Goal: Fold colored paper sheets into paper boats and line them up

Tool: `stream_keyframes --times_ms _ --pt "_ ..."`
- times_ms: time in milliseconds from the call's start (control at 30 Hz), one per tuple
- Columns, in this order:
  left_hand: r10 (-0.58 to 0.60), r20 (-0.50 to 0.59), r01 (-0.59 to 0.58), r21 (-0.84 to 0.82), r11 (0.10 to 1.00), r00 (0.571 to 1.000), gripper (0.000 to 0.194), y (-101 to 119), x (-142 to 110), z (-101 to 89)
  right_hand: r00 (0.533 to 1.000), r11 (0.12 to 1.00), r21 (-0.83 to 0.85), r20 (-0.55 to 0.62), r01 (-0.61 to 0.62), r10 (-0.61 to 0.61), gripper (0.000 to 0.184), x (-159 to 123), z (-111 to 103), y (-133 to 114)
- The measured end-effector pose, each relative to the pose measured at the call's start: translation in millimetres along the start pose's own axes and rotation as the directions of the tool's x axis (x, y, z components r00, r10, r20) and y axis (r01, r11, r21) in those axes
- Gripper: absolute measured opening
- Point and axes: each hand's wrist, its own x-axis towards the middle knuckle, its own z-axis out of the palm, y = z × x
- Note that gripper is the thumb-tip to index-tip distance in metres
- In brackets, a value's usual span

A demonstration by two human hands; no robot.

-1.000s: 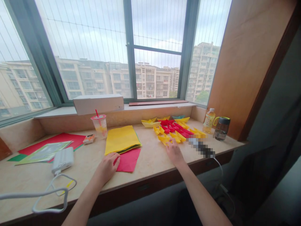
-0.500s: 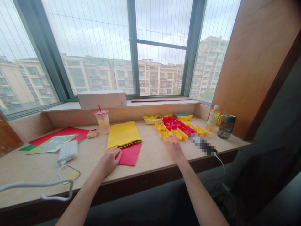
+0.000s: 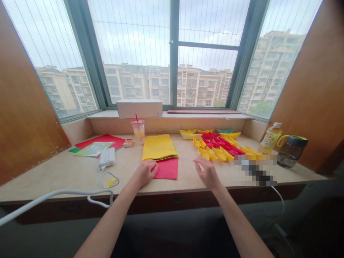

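Note:
My left hand (image 3: 144, 173) rests on the stone sill with its fingertips on the left edge of a red paper sheet (image 3: 168, 168), fingers loosely curled and holding nothing. My right hand (image 3: 208, 173) hovers open just right of that sheet, fingers spread, a short way in front of a row of folded yellow and red paper boats (image 3: 219, 146). A stack of yellow sheets (image 3: 159, 147) lies right behind the red sheet.
A drink cup with a red straw (image 3: 138, 131) and a white box (image 3: 139, 108) stand at the back. A white power bank (image 3: 106, 157) with cable lies left, near red and green papers (image 3: 100, 142). A bottle (image 3: 270, 138) and dark jug (image 3: 291, 151) stand right.
My right hand has pulled back from the paper boats toward me and now hovers beside the red sheet. The view has swung left. My left hand stays on the red sheet.

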Motion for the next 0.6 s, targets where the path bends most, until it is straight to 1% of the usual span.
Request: stream_keyframes --times_ms 33,67,100,167,200,233,300,367,400,433,533,600 --pt "-0.003 -0.009 0.003 0.006 1.000 1.000 0.025 0 0 0.2 0.999 0.999 0.035 0.030 0.042 -0.043 0.028 0 7 -14" --pt "-0.006 -0.022 0.007 0.014 1.000 1.000 0.025 -1 0 0.3 0.986 0.988 0.097 0.107 0.118 -0.128 0.028 0 13 -29" --pt "-0.012 -0.037 0.013 0.022 1.000 0.999 0.024 -1 0 0.4 0.958 0.974 0.131 0.199 0.183 -0.207 0.029 0 20 -43" --pt "-0.033 -0.080 0.037 0.045 0.998 0.996 0.024 -2 -1 0.0 0.907 0.963 0.137 0.327 0.233 -0.266 0.033 0 30 -67" --pt "-0.050 -0.110 0.057 0.058 0.997 0.993 0.025 -2 -2 -0.3 0.882 0.960 0.136 0.380 0.246 -0.280 0.034 0 34 -76" --pt "-0.070 -0.144 0.081 0.072 0.994 0.987 0.026 -3 -2 -0.7 0.867 0.960 0.121 0.413 0.252 -0.280 0.035 -1 35 -83" --pt "-0.115 -0.223 0.140 0.098 0.985 0.968 0.028 -5 -4 -1.4 0.864 0.964 0.086 0.427 0.253 -0.265 0.034 -7 35 -89" --pt "-0.152 -0.292 0.191 0.111 0.975 0.944 0.029 -7 -4 -1.6 0.887 0.969 0.080 0.392 0.232 -0.245 0.033 -16 31 -88" --pt "-0.163 -0.315 0.208 0.112 0.972 0.935 0.029 -9 -4 -1.5 0.888 0.967 0.102 0.384 0.233 -0.254 0.034 -21 28 -86" --pt "-0.170 -0.329 0.216 0.109 0.970 0.929 0.029 -10 -4 -1.1 0.890 0.964 0.121 0.371 0.235 -0.264 0.033 -26 24 -83" --pt "-0.172 -0.326 0.208 0.077 0.975 0.929 0.028 -13 -3 0.7 0.899 0.954 0.192 0.333 0.230 -0.284 0.022 -37 13 -73" --pt "-0.172 -0.310 0.193 0.039 0.980 0.935 0.028 -13 -1 1.9 0.922 0.955 0.243 0.301 0.172 -0.243 0.022 -39 8 -67"
